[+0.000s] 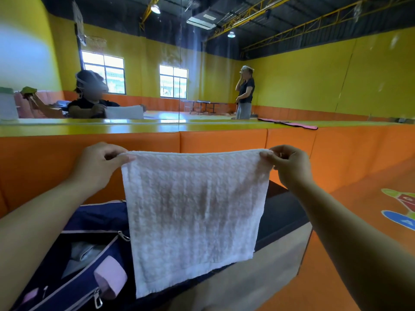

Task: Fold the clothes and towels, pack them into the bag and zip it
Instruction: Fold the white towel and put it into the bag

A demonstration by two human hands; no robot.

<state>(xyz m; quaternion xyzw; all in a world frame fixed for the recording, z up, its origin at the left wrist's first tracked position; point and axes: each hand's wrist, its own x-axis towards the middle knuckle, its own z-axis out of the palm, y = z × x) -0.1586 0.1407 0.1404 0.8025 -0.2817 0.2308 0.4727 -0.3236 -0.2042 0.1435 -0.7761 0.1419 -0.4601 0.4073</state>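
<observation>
A white towel (195, 212) hangs flat in front of me, stretched by its two top corners. My left hand (98, 164) pinches the top left corner and my right hand (289, 163) pinches the top right corner. Below and to the left lies a navy bag (89, 221) with pink trim, its zip open. Grey folded cloth (85, 252) shows inside the bag. A pink handle wrap (111, 277) rests on the bag's near side. The towel's lower edge hangs over a black table (283, 218) and hides part of the bag.
An orange padded wall (224, 140) with a yellow top runs just behind the table, and a mirror above it reflects me and a standing person (246, 93). A pink strap (289, 123) lies on the ledge. Orange floor (336, 265) stretches to the right.
</observation>
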